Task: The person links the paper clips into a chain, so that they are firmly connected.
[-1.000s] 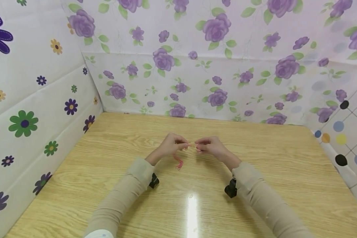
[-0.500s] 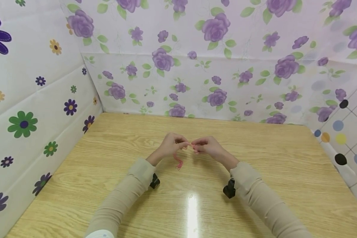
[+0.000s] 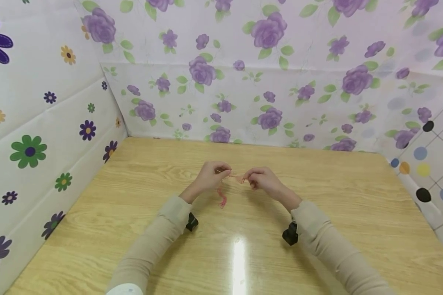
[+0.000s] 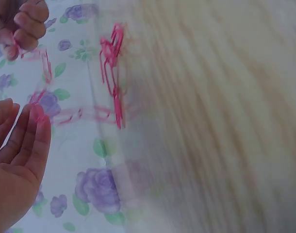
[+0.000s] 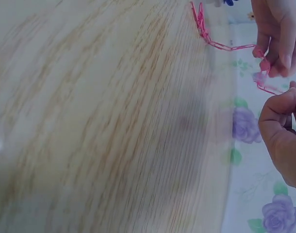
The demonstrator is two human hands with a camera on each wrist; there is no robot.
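A chain of pink paper clips [image 3: 222, 198] runs between my hands, its lower part hanging beneath the left one. My left hand [image 3: 208, 177] pinches the chain at its fingertips. Opposite it, my right hand [image 3: 265, 181] pinches the other end between thumb and fingers. A short stretch of linked clips spans the gap. In the left wrist view the hanging clips [image 4: 109, 56] form a bunch beyond the left hand [image 4: 24, 150]. The right wrist view shows the chain [image 5: 221, 46] trailing from the left fingertips, with the right hand [image 5: 284, 131] close below.
Both hands are over a wooden table [image 3: 162, 254] with a bright reflection near its front. A flowered cloth wall [image 3: 243, 90] rises behind, with patterned sheets at left [image 3: 59, 135] and right [image 3: 437, 155]. Small black cameras hang under both wrists.
My right hand first moved in close to the left, then drew back right, so a stretch of chain now shows between them. The left hand stays nearly in place.
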